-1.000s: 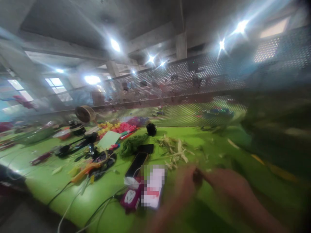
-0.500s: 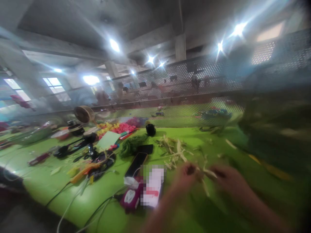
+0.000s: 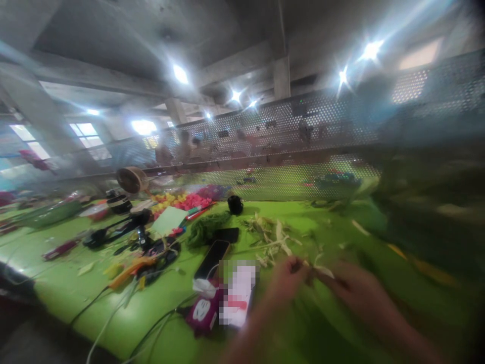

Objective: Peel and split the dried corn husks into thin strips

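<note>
My left hand (image 3: 288, 277) is closed in a pinch above the green tabletop (image 3: 303, 328), in the lower right of the head view. Opposite it, my right hand (image 3: 350, 280) is also closed, its fingertips on a thin pale strip (image 3: 324, 270). The strip spans the small gap between both hands, and its left end disappears among the left fingers. Just beyond the left hand lies a loose heap of similar pale strips (image 3: 278, 235). Blur hides the fine detail at the fingertips, and I cannot make out the strip's material.
Left of the hands lie a lit phone (image 3: 240, 296), a purple power bank (image 3: 202, 311), a dark phone (image 3: 214, 258) and cables. An orange tool (image 3: 131, 270), a small fan (image 3: 132, 179) and pink flowers (image 3: 193, 201) stand farther left. A perforated metal screen (image 3: 257, 177) runs behind; a dark bag-like mass (image 3: 432, 202) is at right.
My hands have stayed close together with the pale strip between them. My right hand has shifted slightly, and the strip's hanging piece shows less clearly now. The view has barely moved.
</note>
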Demonstrator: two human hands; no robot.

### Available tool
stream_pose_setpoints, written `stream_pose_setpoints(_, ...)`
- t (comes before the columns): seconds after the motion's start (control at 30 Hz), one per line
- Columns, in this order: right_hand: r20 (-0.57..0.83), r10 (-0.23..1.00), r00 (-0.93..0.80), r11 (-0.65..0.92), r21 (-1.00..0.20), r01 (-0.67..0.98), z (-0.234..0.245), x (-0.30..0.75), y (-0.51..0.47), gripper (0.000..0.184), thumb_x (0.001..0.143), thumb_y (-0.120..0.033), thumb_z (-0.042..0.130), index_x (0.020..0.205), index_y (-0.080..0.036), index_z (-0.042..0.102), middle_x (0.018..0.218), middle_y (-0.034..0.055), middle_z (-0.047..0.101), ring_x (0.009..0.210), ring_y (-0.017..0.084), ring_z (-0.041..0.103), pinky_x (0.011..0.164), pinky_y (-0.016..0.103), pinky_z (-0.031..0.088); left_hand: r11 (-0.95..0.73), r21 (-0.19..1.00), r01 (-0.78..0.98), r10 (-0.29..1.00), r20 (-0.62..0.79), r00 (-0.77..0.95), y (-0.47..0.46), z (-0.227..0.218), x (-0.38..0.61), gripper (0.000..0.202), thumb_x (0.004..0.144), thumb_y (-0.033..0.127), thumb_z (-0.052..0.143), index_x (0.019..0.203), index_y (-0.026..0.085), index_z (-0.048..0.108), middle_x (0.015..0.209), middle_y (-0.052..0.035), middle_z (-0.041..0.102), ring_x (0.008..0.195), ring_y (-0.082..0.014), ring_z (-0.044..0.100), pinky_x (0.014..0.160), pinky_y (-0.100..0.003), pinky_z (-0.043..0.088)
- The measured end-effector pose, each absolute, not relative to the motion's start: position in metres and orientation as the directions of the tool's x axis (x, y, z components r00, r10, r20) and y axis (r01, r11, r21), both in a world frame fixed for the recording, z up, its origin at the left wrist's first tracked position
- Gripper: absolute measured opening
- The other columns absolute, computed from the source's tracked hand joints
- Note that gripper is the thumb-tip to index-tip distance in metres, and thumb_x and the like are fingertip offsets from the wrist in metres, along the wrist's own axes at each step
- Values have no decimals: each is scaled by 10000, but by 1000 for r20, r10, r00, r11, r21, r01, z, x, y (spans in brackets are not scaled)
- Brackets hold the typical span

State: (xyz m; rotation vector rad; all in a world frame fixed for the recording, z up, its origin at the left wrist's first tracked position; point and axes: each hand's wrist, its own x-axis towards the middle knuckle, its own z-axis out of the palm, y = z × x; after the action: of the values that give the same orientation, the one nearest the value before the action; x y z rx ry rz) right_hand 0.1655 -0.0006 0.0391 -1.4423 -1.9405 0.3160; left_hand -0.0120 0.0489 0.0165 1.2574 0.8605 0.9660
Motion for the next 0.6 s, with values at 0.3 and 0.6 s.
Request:
stream_pose_setpoints(0.3, 323, 944, -62, 280, -690, 668, 29, 199, 21, 281, 825, -338, 554, 1027, -258, 732, 1038, 49, 763, 907, 234, 701, 816, 339, 532, 126, 968, -217, 969, -73, 236, 52, 19, -17, 258, 672, 361, 742, 745, 150, 614, 654, 15, 548, 604, -96, 474, 606, -225, 366)
stream_pose_setpoints(0.6, 148, 983, 112, -36, -440, 897, 55, 225, -7, 290, 850, -367, 460, 927, -262, 719, 986, 82, 773, 856, 291, 722, 707, 395, 539, 118, 937, -328, 980, -56, 193, 56, 20, -18, 235, 664, 329, 742, 695, 159, 582, 621, 41, 506, 584, -81, 453, 591, -204, 357)
